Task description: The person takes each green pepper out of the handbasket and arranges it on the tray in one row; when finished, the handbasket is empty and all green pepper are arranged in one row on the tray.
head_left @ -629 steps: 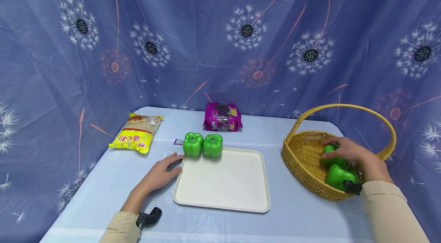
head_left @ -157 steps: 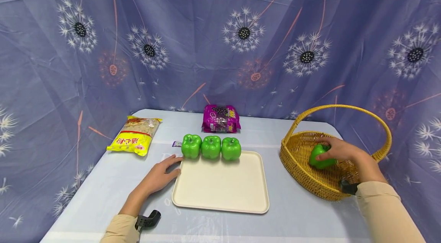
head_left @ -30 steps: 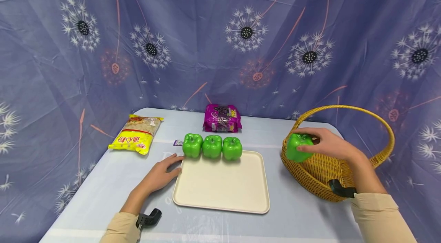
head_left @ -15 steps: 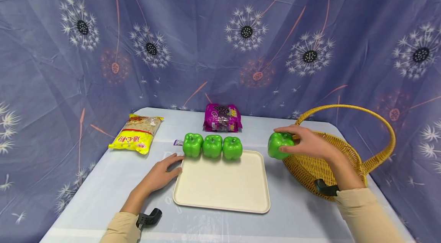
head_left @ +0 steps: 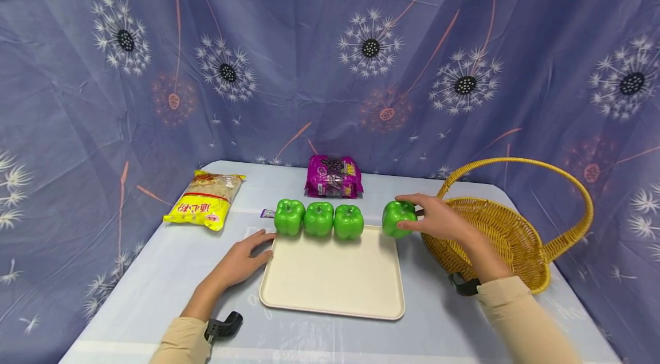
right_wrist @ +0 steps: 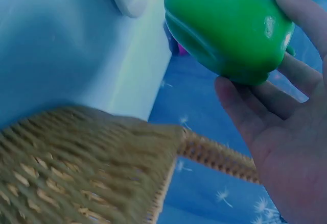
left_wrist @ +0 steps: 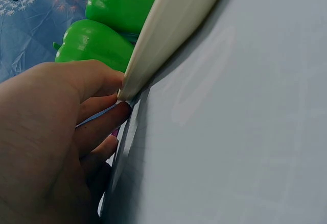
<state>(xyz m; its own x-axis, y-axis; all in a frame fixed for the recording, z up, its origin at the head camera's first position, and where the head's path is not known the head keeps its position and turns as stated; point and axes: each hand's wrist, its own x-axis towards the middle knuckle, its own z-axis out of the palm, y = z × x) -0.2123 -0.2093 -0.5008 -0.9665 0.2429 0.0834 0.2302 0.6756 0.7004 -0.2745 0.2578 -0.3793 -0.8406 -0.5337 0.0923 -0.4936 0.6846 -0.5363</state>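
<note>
My right hand (head_left: 438,219) grips a green bell pepper (head_left: 397,219) between thumb and fingers, above the back right corner of the cream tray (head_left: 332,278). In the right wrist view the pepper (right_wrist: 230,27) is raised above the table. Three more green bell peppers, a left one (head_left: 289,218), a middle one (head_left: 318,219) and a right one (head_left: 348,223), stand in a row along the tray's back edge. My left hand (head_left: 241,261) rests at the tray's left edge; in the left wrist view its fingertips touch the rim (left_wrist: 153,40).
A wicker basket (head_left: 446,255) with a tall handle stands to the right, nothing visible inside it. At the back lies a purple packet (head_left: 333,176). A yellow bag (head_left: 206,199) is at the left, and a small purple wrapper (head_left: 267,213) lies behind the tray.
The right hand has lifted the last pepper out of the basket and carried it left to the tray. Earlier, a third pepper joined the row. The left hand has stayed put.
</note>
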